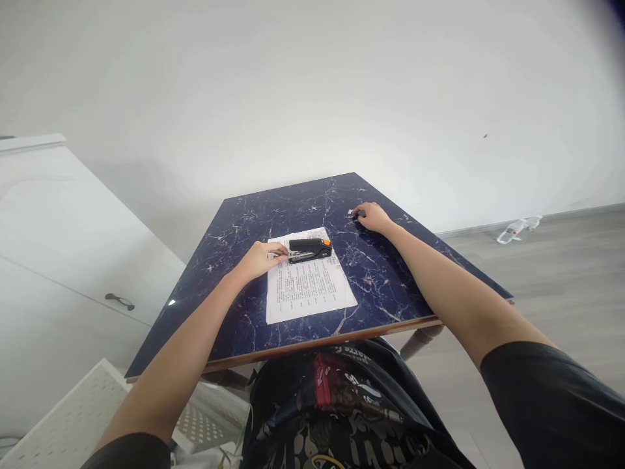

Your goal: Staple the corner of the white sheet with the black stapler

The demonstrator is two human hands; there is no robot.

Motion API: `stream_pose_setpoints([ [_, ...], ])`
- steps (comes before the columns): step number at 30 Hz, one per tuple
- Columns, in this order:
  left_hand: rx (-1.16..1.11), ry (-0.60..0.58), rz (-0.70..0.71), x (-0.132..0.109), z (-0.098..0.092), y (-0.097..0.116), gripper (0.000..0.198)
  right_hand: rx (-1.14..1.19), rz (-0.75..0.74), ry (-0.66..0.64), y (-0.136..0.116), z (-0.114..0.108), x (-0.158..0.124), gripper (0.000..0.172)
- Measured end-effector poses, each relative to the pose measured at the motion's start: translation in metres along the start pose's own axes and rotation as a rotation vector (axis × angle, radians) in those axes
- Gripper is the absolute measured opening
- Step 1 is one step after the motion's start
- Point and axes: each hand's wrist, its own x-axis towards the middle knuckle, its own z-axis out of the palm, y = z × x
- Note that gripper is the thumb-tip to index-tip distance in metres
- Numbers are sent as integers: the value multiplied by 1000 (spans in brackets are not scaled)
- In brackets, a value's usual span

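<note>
A printed white sheet of paper (307,283) lies on a dark blue marble-patterned table (381,273). A black stapler with an orange end (309,249) rests across the sheet's far edge. My left hand (261,256) lies at the stapler's left end, its fingers pinched on the metal tip. My right hand (372,215) reaches to the far right part of the table, fingers curled down on something small and pale that I cannot make out.
A white cabinet (63,260) with a dark handle stands to the left, and a white perforated panel (73,417) sits low beside it. A plain white wall rises behind the table. A clear plastic bottle (517,228) lies on the grey floor at right.
</note>
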Motion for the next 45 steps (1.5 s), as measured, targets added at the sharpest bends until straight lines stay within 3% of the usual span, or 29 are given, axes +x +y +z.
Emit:
stream_pose_setpoints([
  [6,42,-43,4,-1,-6,-2,14,-7,-15,6,1,1,1,40],
  [15,193,-165,60,-11,-34,-13,23,-21,5,11,-10,-8,-5,38],
  [20,186,-122,75,-11,-34,-21,25,169,-43,104,-29,-22,-14,30],
  [22,165,-116,56,-9,-31,-23,25,367,-137,-3,-41,-30,-18,34],
  [25,152,-106,48,-7,-28,-25,26,630,-312,-322,-59,-40,-26,47],
  [27,160,-87,46,-6,-26,-27,25,703,-388,-485,-71,-44,-32,56],
  [29,174,-63,36,-6,-25,-28,23,721,-426,-551,-82,-47,-36,60],
  [36,197,3,4,-2,-15,-19,20,683,-507,-483,-106,-45,-45,54],
  [45,225,73,-3,9,9,-16,25,717,-476,-424,-108,-36,-44,50],
])
